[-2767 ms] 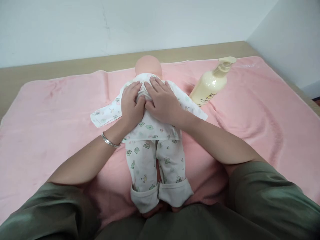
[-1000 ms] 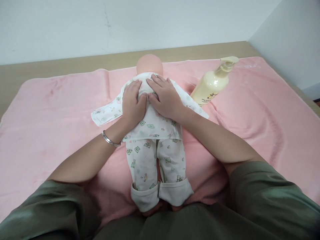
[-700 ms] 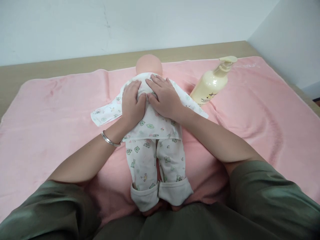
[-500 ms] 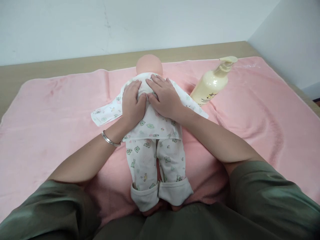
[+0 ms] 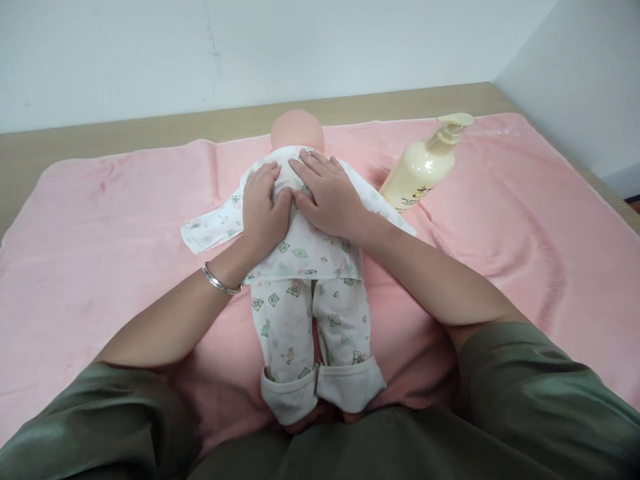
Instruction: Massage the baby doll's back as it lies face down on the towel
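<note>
A baby doll (image 5: 298, 130) lies face down, its bald head away from me and its feet close to my body. It wears a white printed top (image 5: 310, 257) and matching trousers (image 5: 287, 327) with turned-up cuffs. Flat on the left side of its upper back rests my left hand (image 5: 265, 207), fingers stretched out, a silver bangle on the wrist. My right hand (image 5: 330, 193) lies open on the right side of the back, fingers spread toward the head. The two thumbs nearly meet at the middle. Neither hand grasps anything; the doll's face is hidden.
Under the doll a pink blanket (image 5: 110, 233) covers most of the wooden table (image 5: 390, 103). A pale yellow pump bottle (image 5: 420, 170) stands beside the doll's right-hand sleeve in the view. A white wall (image 5: 300, 53) rises behind the table.
Both hands stay on the doll's back. My right fingers and thumb have shifted very slightly left, the thumbs now closer together. The bottle has not moved on the blanket.
</note>
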`<act>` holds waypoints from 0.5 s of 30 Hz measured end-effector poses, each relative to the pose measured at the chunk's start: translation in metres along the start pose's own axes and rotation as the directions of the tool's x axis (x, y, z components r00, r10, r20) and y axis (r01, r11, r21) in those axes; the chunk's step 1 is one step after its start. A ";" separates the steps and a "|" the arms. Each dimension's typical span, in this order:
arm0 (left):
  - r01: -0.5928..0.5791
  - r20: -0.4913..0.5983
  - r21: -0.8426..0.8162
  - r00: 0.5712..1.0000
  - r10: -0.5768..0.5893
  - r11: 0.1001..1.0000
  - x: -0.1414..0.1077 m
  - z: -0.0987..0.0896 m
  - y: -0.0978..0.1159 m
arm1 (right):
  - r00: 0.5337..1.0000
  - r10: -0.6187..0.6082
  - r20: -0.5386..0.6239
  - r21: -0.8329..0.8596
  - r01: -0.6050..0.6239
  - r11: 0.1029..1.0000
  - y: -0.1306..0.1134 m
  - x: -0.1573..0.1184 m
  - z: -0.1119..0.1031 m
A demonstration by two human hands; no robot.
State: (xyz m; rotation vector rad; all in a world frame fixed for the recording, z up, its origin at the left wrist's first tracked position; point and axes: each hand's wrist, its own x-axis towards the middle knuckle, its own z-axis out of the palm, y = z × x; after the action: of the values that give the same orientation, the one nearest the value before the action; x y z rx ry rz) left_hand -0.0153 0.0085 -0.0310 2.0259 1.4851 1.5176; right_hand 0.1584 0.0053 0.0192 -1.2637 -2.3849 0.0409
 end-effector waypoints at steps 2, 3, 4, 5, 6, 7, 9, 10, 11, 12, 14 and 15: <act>0.001 -0.007 0.009 1.000 -0.001 1.000 0.000 0.000 0.002 | 1.000 -0.001 -0.004 -0.006 0.001 1.000 -0.001 0.000 0.000; 0.001 -0.008 0.013 1.000 -0.001 1.000 0.000 0.000 0.003 | 1.000 0.000 -0.003 -0.011 0.000 1.000 -0.001 0.000 0.000; 0.001 -0.009 0.015 1.000 -0.001 1.000 -0.001 0.000 0.004 | 1.000 0.002 0.000 -0.018 -0.002 1.000 -0.002 0.000 0.000; 0.003 -0.009 0.017 1.000 -0.003 1.000 -0.001 0.000 0.005 | 1.000 0.007 0.007 -0.025 -0.007 1.000 -0.003 0.000 0.000; 0.006 -0.010 0.017 1.000 -0.006 1.000 -0.001 0.000 0.006 | 1.000 0.013 0.015 -0.032 -0.012 0.999 -0.004 0.000 -0.001; 0.010 -0.009 0.015 1.000 -0.010 1.000 -0.001 0.000 0.006 | 1.000 0.019 0.025 -0.039 -0.018 0.999 -0.004 0.000 -0.001; 0.019 -0.006 0.009 1.000 -0.019 1.000 0.000 0.000 0.006 | 0.999 0.031 0.041 -0.050 -0.029 0.998 -0.006 0.000 -0.002; 0.023 -0.004 0.006 1.000 -0.023 1.000 0.000 0.001 0.005 | 0.998 0.036 0.047 -0.054 -0.033 0.998 -0.006 0.000 -0.003; 0.027 -0.002 0.003 1.000 -0.027 1.000 0.000 0.001 0.005 | 0.998 0.041 0.051 -0.057 -0.038 0.998 -0.007 0.000 -0.003; 0.028 0.000 0.001 1.000 -0.028 1.000 0.000 0.001 0.004 | 0.998 0.044 0.054 -0.058 -0.041 0.997 -0.007 0.000 -0.003; 0.027 0.006 -0.001 1.000 -0.027 1.000 0.000 0.001 0.003 | 0.998 0.044 0.051 -0.056 -0.041 0.998 -0.007 0.001 -0.003; 0.025 0.008 -0.001 1.000 -0.025 1.000 0.000 0.001 0.002 | 0.998 0.041 0.044 -0.054 -0.038 0.998 -0.007 0.001 -0.003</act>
State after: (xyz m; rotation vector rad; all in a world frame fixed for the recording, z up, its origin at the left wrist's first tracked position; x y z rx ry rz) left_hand -0.0129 0.0083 -0.0301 2.0026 1.5005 1.4983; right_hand 0.1539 0.0015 0.0233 -1.3480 -2.4141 0.0192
